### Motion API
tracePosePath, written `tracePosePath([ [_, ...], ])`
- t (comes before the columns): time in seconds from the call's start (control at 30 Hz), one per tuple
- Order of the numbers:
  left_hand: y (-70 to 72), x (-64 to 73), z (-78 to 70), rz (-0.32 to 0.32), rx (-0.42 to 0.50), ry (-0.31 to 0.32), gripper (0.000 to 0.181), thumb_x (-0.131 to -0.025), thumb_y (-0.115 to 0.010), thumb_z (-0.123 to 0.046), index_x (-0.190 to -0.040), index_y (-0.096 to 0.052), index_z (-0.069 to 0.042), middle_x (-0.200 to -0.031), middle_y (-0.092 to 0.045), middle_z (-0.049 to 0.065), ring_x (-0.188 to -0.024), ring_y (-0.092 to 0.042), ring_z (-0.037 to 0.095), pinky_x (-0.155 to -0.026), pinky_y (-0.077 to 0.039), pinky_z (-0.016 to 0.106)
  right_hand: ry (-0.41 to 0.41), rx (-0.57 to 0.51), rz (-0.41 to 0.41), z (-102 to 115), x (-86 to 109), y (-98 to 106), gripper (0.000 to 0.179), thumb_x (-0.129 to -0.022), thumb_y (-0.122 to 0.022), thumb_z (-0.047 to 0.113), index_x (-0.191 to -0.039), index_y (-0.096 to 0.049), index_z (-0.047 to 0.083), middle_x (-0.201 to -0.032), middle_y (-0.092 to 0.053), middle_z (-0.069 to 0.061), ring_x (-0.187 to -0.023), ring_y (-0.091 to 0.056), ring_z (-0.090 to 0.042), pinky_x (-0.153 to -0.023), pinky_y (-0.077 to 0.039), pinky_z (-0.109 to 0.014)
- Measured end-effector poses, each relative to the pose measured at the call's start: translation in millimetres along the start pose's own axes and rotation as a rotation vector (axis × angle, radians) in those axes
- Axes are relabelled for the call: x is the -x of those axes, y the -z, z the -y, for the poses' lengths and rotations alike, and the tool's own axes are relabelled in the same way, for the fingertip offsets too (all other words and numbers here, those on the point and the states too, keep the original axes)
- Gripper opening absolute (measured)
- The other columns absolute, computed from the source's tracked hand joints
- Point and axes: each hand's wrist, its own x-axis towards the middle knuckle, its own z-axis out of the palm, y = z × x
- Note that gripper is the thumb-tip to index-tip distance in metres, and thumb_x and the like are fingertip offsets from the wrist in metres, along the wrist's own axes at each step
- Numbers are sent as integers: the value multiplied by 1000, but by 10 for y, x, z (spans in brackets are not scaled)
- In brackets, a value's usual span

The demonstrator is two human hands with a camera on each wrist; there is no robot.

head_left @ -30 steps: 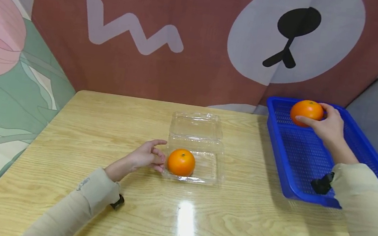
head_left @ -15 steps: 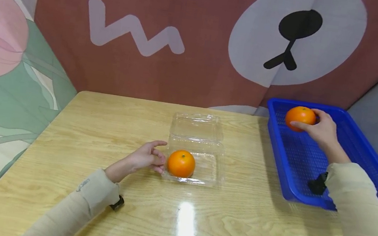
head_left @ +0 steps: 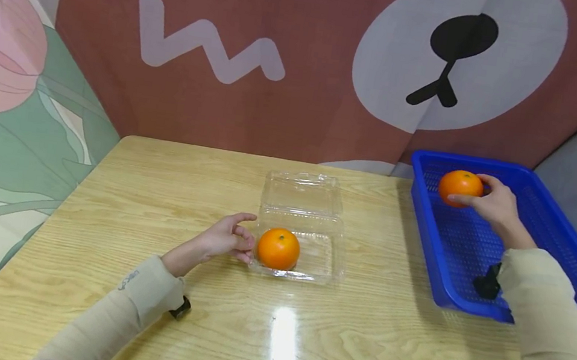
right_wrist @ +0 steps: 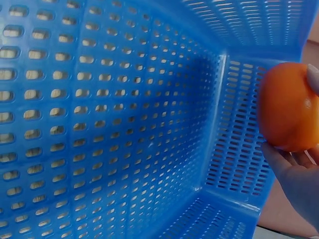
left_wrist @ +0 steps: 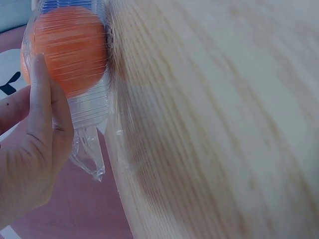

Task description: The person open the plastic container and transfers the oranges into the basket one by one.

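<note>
A clear plastic clamshell box lies open in the middle of the wooden table, and an orange sits in its near half. My left hand rests on the table against the box's left side, fingers loosely curled and touching the plastic beside that orange. Over at the right, my right hand grips a second orange inside the far end of a blue perforated basket. In the right wrist view this orange is held above the basket's mesh floor.
The wooden table has a glossy top with a light glare near the front. A patterned fabric backdrop closes off the back and left sides. The blue basket sits at the table's right edge.
My right hand with the orange has dropped lower inside the blue basket. The left hand and the box have stayed in place.
</note>
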Motion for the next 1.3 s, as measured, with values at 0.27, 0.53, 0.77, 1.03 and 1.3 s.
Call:
tracePosePath([
  [0.27, 14, -6, -9, -5, -4, -6, 66, -87, -48, 14, -143, -14, 4, -90, -55, 18, -66, -62, 19, -65, -59, 33, -2, -15, 11, -67, -50, -28, 98, -78, -69, 45, -142, -17, -7, -132, -30, -39, -112, -34, -50, -92, -35, -64],
  [0.53, 1, -7, -10, -9, -4, -5, 66, -87, -48, 14, -143, -14, 4, -91, -55, 18, -67, -62, 20, -66, -59, 33, 48, 91, 69, -152, -86, -126, 97, -76, -72, 44, -139, -22, -11, -126, -35, -38, -107, -38, -49, -88, -36, -63],
  [0.77, -3, -6, -8, -14, -3, 3, 67, -86, -48, 15, -143, -14, 5, -89, -55, 15, -66, -62, 19, -65, -59, 33, 66, 88, 81, -182, -106, -199, 95, -74, -74, 42, -137, -26, -11, -125, -36, -37, -106, -38, -48, -88, -36, -62],
  [1.03, -1, -7, 8, -11, -1, 1, 66, -87, -47, 15, -143, -14, 4, -87, -56, 14, -68, -62, 19, -66, -59, 34, 79, 92, 92, -224, -141, -285, 92, -75, -75, 39, -135, -28, -12, -125, -36, -38, -107, -38, -48, -91, -35, -62],
  [1.3, -3, 2, -4, -20, -4, 4, 67, -86, -48, 15, -143, -14, 5, -88, -56, 14, -67, -62, 19, -65, -59, 33, 59, 64, 121, -255, -127, -307, 96, -74, -76, 37, -138, -23, -11, -128, -33, -38, -110, -36, -49, -92, -34, -62],
])
